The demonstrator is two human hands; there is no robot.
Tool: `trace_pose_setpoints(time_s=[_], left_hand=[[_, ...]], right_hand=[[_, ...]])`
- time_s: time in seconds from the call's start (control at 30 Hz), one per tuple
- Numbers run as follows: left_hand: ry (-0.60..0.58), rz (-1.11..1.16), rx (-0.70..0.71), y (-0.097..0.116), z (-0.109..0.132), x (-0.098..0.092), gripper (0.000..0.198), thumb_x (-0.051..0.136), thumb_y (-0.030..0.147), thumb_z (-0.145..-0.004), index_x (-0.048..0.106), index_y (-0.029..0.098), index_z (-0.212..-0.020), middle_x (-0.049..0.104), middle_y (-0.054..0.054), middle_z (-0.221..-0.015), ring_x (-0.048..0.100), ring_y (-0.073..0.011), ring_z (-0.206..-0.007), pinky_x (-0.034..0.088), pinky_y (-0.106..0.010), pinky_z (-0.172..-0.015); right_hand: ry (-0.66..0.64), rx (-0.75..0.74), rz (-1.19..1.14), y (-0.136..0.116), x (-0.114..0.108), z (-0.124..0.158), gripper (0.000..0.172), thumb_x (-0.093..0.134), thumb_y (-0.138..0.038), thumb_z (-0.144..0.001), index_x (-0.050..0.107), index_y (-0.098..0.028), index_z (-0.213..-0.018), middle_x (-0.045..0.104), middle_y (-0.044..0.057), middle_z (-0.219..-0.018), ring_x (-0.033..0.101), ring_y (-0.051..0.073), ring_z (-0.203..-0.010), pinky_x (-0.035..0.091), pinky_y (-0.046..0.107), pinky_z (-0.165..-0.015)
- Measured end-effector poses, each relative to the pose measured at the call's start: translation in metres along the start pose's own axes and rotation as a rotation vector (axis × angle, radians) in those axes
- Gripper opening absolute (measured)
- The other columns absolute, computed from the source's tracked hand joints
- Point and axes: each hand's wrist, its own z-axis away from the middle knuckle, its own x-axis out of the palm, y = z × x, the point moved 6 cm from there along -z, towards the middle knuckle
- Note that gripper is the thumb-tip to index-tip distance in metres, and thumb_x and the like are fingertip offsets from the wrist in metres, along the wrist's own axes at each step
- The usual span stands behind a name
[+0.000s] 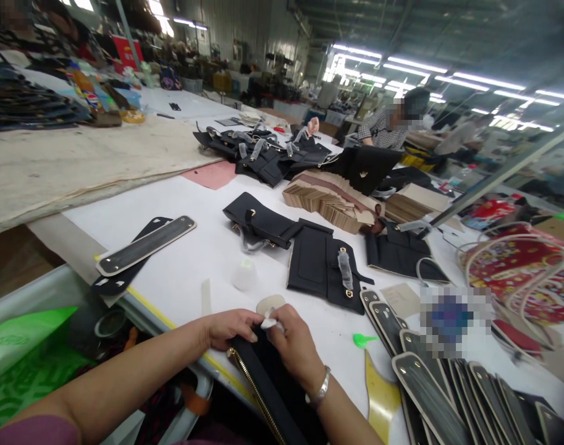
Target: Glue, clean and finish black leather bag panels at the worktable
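Observation:
My left hand [233, 327] is closed at the top end of a black bag piece with a gold zipper [258, 395], which hangs down over the table's front edge. My right hand [294, 346], with a silver bracelet at the wrist, pinches a small white cloth [269, 322] against that same end. Both hands' fingertips nearly meet there. Just beyond them a pale rounded piece [270, 304] lies on the white table [170, 272]. Farther off are a small translucent container [243, 273] and black flap pieces with plastic-wrapped handles [325, 262].
Grey strap panels [430, 383] are stacked at right beside a yellow template [381, 395] and a green nozzle cap [364, 340]. Two panels [147, 244] lie at left. Brown card pieces [328, 201] stand mid-table. A co-worker [388, 123] sits beyond. A green bag [31, 364] lies below left.

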Motion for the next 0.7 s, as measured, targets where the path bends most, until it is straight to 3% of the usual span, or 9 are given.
trace_pose_setpoints(time_s=[0.07,0.2,0.27,0.43,0.5,0.6,0.7], left_hand=[[0.011,0.0,0.012,0.001,0.0,0.0,0.032,0.061,0.005,-0.059,0.065,0.008,-0.09,0.066,-0.008,-0.079,0.062,-0.0135,-0.062,0.05,-0.02,-0.059],[-0.031,0.006,-0.004,0.0,0.002,0.002,0.04,0.06,0.008,-0.063,0.062,0.008,-0.103,0.066,-0.012,-0.091,0.064,-0.017,-0.07,0.049,-0.02,-0.058],[-0.044,0.008,-0.011,-0.001,0.002,0.002,0.042,0.06,0.008,-0.063,0.061,0.008,-0.105,0.065,-0.012,-0.091,0.064,-0.0176,-0.071,0.047,-0.02,-0.056],[0.013,-0.008,0.001,-0.003,-0.001,-0.004,0.041,0.061,0.007,-0.062,0.062,0.009,-0.103,0.066,-0.01,-0.087,0.062,-0.0162,-0.068,0.048,-0.022,-0.061],[0.025,-0.041,0.026,-0.002,-0.002,-0.004,0.04,0.061,0.005,-0.06,0.064,0.008,-0.1,0.066,-0.009,-0.087,0.062,-0.0167,-0.071,0.048,-0.023,-0.066],[0.016,-0.085,0.051,-0.001,-0.004,-0.002,0.04,0.061,0.003,-0.059,0.064,0.008,-0.098,0.065,-0.009,-0.089,0.061,-0.0174,-0.078,0.048,-0.024,-0.071],[0.014,-0.079,0.029,-0.001,-0.004,-0.001,0.038,0.062,0.004,-0.061,0.064,0.009,-0.099,0.065,-0.009,-0.088,0.062,-0.0169,-0.077,0.048,-0.025,-0.073]], right_hand=[[-0.073,-0.024,-0.027,0.002,0.002,-0.002,0.01,0.047,-0.016,-0.081,0.057,-0.02,-0.081,0.053,0.003,-0.082,0.05,0.018,-0.079,0.039,0.029,-0.071],[0.142,0.181,-0.077,0.033,-0.031,-0.009,0.017,0.049,-0.033,-0.082,0.055,-0.017,-0.078,0.054,0.004,-0.077,0.051,0.02,-0.073,0.04,0.032,-0.069],[0.152,0.211,-0.131,0.038,-0.04,-0.009,0.021,0.047,-0.037,-0.085,0.053,-0.017,-0.081,0.055,0.004,-0.078,0.052,0.019,-0.074,0.041,0.031,-0.07],[0.029,0.254,-0.464,0.024,-0.017,-0.002,0.021,0.049,-0.035,-0.085,0.047,-0.021,-0.101,0.053,-0.001,-0.083,0.051,0.015,-0.068,0.043,0.026,-0.062],[0.04,0.188,-0.345,0.018,-0.008,-0.001,0.021,0.046,-0.029,-0.086,0.05,-0.022,-0.106,0.053,0.0,-0.085,0.052,0.016,-0.074,0.043,0.029,-0.069],[0.095,0.034,-0.042,0.013,-0.004,-0.001,0.019,0.04,-0.02,-0.087,0.058,-0.02,-0.094,0.054,0.004,-0.089,0.05,0.02,-0.089,0.04,0.036,-0.082],[0.171,-0.029,0.191,0.009,-0.008,0.004,0.016,0.049,-0.025,-0.086,0.054,-0.018,-0.099,0.052,0.009,-0.103,0.046,0.025,-0.1,0.038,0.043,-0.089]])
